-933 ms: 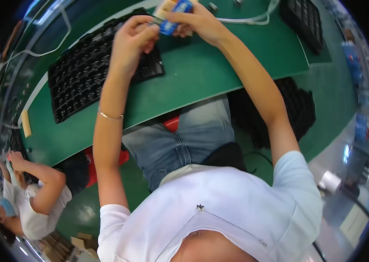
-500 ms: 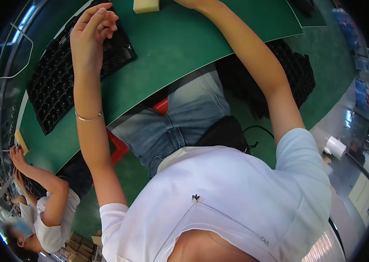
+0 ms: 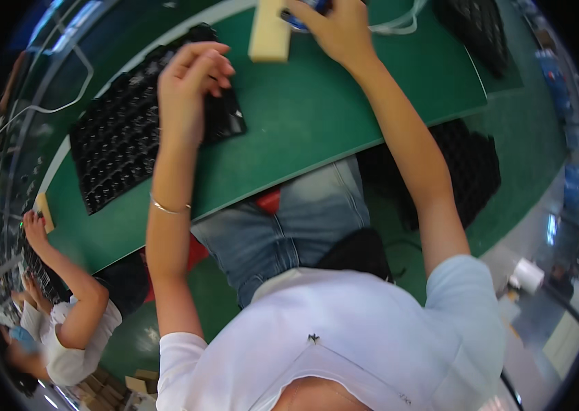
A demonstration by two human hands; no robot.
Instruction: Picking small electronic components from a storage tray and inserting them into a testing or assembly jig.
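Blue object [image 3: 296, 22], partly hidden — right hand [image 3: 337, 31] grasping it.
Pale-yellow rectangular block [image 3: 270, 38] beside, near green counter's [image 3: 303, 116] far edge — left hand [image 3: 190, 79] relaxed, empty, over black pocketed tray [image 3: 115, 144].

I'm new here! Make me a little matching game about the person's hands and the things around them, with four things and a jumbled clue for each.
1. Left hand
2. Block
3. Bracelet
4. Tray

A. Black, with rows of pockets
B. Around the left forearm
C. Fingers loosely curled
D. Pale yellow, just left of the right hand

Right pairs: 1-C, 2-D, 3-B, 4-A
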